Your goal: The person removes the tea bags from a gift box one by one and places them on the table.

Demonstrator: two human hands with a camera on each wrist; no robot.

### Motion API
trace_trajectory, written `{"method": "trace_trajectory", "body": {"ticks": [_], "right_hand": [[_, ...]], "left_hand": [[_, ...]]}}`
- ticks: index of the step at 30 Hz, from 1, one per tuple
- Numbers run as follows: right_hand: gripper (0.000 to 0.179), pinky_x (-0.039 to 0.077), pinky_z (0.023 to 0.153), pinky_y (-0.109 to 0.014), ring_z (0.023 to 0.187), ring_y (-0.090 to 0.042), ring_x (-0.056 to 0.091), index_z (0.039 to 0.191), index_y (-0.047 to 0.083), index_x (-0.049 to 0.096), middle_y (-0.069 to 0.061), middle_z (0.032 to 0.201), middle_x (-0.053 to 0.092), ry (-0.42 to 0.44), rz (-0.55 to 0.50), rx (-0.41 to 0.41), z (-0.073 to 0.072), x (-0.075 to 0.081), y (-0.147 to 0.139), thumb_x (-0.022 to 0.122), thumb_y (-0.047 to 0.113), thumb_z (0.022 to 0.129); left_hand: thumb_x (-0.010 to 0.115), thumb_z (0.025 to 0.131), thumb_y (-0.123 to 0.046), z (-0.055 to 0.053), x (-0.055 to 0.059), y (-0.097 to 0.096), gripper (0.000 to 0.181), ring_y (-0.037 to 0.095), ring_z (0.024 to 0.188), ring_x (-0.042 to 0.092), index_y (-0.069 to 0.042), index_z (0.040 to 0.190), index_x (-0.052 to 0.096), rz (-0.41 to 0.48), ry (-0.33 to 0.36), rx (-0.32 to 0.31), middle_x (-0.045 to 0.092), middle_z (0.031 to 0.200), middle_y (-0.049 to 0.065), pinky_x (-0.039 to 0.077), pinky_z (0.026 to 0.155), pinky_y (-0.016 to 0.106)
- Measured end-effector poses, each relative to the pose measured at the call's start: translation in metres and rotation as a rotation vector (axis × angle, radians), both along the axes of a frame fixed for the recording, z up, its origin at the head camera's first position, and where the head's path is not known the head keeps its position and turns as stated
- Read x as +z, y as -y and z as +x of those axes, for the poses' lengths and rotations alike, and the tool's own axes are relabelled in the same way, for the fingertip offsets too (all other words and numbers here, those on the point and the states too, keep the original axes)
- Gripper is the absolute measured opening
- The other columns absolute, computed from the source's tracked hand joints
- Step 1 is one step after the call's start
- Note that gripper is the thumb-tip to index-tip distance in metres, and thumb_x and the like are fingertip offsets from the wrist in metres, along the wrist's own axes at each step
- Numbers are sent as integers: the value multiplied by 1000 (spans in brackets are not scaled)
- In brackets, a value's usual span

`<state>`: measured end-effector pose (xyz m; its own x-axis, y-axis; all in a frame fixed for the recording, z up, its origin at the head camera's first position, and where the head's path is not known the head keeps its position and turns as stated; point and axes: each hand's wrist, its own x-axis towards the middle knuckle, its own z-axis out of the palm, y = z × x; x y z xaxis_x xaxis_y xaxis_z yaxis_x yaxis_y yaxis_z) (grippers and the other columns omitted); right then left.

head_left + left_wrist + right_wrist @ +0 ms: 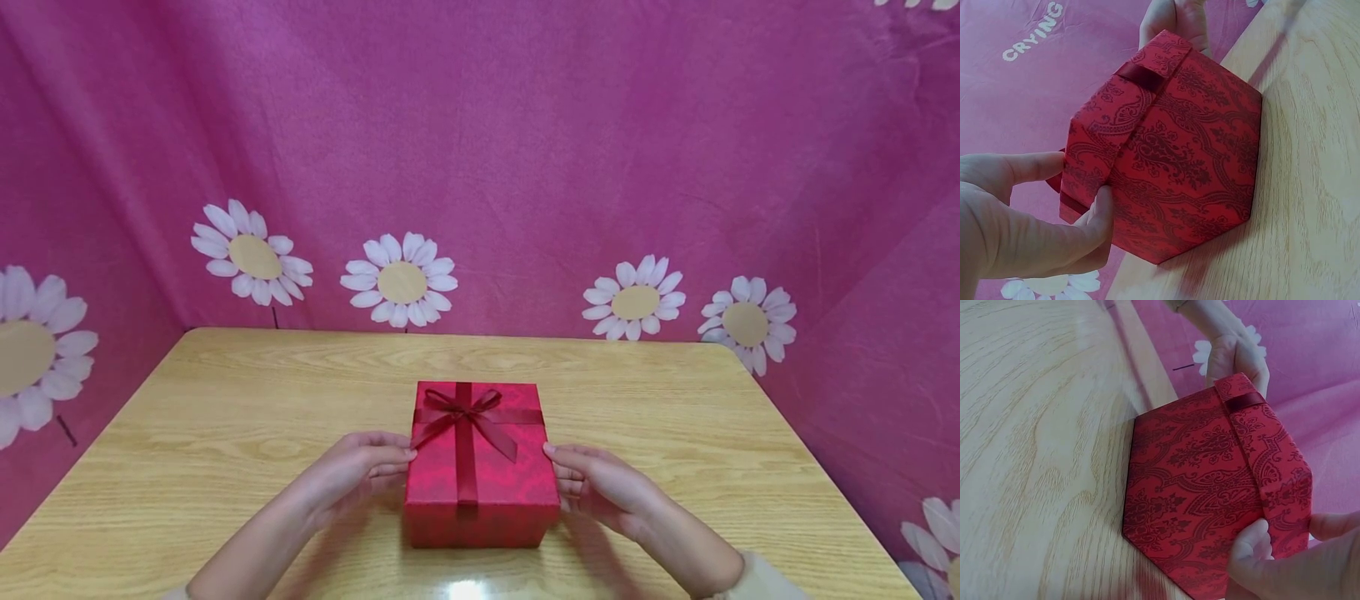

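Pinching red box lid (pixel 489 463) w/ fingers (pixel 1101 212) at opp. sides, L hand (pixel 351 467) & R hand (pixel 609 485) angled inward.

I have my bare left hand (pixel 360 467) and right hand (pixel 609 490) facing each other with a gap between, each thumb (pixel 572 457) above its bent fingers (pixel 567 485) in a pinch. My forearms (pixel 258 542) slant inward to them; a pale cream fabric sleeve (pixel 761 577) ends behind the right hand.

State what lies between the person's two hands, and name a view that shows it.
In the head view, a red box topped with a ribbon bow lies between the left hand and right hand.
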<state>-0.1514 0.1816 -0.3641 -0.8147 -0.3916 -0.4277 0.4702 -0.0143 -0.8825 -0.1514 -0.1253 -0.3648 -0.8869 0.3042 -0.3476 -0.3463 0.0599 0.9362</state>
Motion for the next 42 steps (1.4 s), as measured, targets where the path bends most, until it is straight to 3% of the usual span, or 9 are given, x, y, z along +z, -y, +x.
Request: {"method": "trace_trajectory", "body": {"ticks": [6,12,23,42], "right_hand": [[18,52,73,-21,65,-1,51,105,7,51,11,75,65,-3,-12,16,0,0,0,51,24,99],[19,55,75,-22,75,-2,65,105,8,54,9,82,71,-19,-17,15,-1,5,-1,52,26,98],[25,56,80,-23,83,-5,68,110,6,55,8,86,71,-41,-2,32,-6,30,-4,52,27,98],[20,57,81,-23,83,-7,69,108,11,59,6,88,72,-59,-29,16,-16,63,-2,53,27,98]], "left_hand": [[58,93,-13,2,2,0,47,12,95,66,15,128,45,-8,-7,-10,63,120,19,57,92,30],[59,93,-16,0,11,-1,47,14,96,67,12,129,47,-39,10,10,63,121,19,56,95,34],[57,94,-20,-3,31,1,51,12,100,66,11,132,44,-26,-49,-27,59,126,18,52,100,35],[57,95,-23,-14,59,4,55,12,104,65,9,136,41,13,-117,-12,59,128,16,52,100,29]]}}
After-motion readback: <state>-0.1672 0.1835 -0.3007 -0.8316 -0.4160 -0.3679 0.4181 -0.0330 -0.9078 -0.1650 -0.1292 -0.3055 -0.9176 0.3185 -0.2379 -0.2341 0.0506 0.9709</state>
